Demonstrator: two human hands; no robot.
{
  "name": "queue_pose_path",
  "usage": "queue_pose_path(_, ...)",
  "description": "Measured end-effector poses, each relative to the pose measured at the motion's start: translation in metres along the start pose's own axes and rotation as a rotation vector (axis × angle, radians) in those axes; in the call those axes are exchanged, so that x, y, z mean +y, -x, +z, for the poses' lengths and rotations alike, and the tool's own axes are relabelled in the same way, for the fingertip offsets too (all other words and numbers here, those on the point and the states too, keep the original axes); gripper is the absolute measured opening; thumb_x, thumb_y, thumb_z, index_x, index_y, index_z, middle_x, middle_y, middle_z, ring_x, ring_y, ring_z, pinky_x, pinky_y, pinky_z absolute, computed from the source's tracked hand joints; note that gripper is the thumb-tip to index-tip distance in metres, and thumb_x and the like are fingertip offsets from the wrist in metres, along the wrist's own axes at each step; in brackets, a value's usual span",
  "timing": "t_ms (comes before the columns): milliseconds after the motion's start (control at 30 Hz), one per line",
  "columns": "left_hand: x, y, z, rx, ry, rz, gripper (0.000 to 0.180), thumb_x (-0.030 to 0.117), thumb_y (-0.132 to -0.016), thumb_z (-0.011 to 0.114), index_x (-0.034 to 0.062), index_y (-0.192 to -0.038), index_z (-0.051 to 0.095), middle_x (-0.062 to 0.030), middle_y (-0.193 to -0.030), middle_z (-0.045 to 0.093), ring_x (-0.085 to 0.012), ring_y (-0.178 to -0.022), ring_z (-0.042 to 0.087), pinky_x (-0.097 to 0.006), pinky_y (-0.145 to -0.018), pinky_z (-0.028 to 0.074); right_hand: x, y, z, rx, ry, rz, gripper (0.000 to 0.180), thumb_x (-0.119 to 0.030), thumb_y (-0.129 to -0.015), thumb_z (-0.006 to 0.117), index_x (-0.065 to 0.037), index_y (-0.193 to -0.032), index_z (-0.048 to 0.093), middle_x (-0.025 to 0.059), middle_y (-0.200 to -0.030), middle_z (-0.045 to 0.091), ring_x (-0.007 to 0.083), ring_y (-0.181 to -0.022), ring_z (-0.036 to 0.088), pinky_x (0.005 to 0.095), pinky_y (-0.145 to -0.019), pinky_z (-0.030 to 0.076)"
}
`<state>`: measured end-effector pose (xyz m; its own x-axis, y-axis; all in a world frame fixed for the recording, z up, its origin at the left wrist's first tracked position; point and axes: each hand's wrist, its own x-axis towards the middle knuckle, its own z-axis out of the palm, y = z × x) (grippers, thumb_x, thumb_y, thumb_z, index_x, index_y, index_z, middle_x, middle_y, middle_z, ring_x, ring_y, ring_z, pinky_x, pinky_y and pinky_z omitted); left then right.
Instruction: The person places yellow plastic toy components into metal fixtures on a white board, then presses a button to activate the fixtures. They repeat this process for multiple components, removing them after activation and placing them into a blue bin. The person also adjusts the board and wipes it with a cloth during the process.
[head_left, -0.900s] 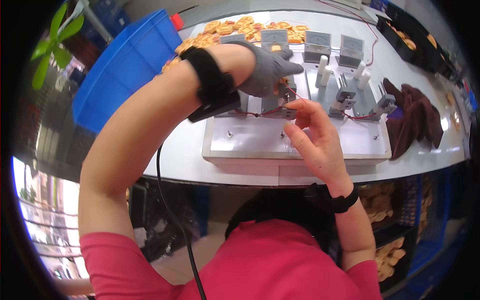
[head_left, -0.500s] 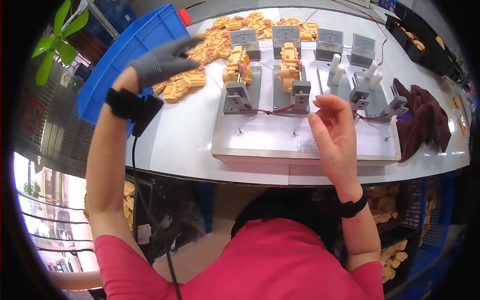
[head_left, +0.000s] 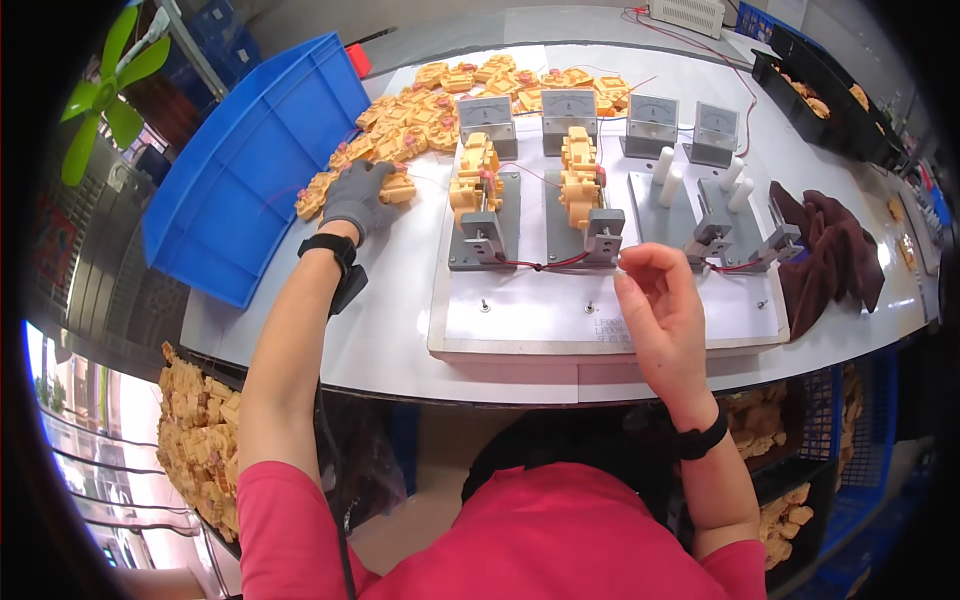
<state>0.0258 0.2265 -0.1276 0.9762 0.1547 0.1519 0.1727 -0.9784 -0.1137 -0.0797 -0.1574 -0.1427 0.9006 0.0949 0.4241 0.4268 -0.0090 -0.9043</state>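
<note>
My gloved left hand is at the near end of a heap of yellow plastic housings. Its grey fingers curl over one yellow plastic housing; the palm side is hidden. My bare right hand hovers over the front of a white test board, with thumb and forefinger slightly apart and nothing visible between them. It is nearest a grey clamp with red and black wires. Two yellow housings, a left one and a right one, stand upright in the board's fixtures.
Several panel meters line the board's back. White pegs rise from the right fixtures, beside a dark brown cloth. A blue bin leans at the left; a black tray sits far right. A cable hangs along my left arm.
My left hand has come down onto the near end of the heap, its spread fingers now curled. My right hand stays near the clamp. The whole view has shifted slightly.
</note>
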Motion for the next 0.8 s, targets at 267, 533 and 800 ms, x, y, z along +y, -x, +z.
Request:
queue_pose_path(267,-0.018,0.046,-0.040,0.145,1.371,-0.087,0.054,0.017,-0.088,0.071,0.0006,-0.135,0.050,-0.0065,-0.124,0.061,-0.0201,-0.112,0.060,-0.035,-0.099,0.047,-0.001,0.001,0.001,-0.010,0.034,-0.030,0.021,-0.006,-0.092,0.065,-0.004,-0.113,0.060,0.0042,-0.100,0.061,0.0120,-0.085,0.059,0.0261,-0.078,0.047)
queue_pose_path(533,0.031,0.131,-0.121,-0.243,2.344,0.131,0.063,0.031,-0.094,0.054,0.0043,-0.148,0.036,-0.0212,-0.146,0.046,-0.0375,-0.139,0.043,-0.056,-0.112,0.039,-0.009,0.003,-0.018,0.013,-0.211,-0.015,0.020,0.000,-0.099,0.055,-0.003,-0.119,0.054,0.0034,-0.111,0.059,0.0093,-0.101,0.055,0.0240,-0.091,0.044)
queue_pose_path(800,0.067,0.162,-0.116,-0.429,2.538,0.071,0.068,0.041,-0.094,0.053,0.0057,-0.150,0.035,-0.0217,-0.150,0.042,-0.0275,-0.118,0.057,-0.035,-0.077,0.055,-0.018,-0.012,-0.062,0.263,0.026,-0.102,0.028,-0.007,-0.100,0.057,-0.001,-0.127,0.051,0.0058,-0.123,0.055,0.0116,-0.109,0.052,0.0264,-0.098,0.042)
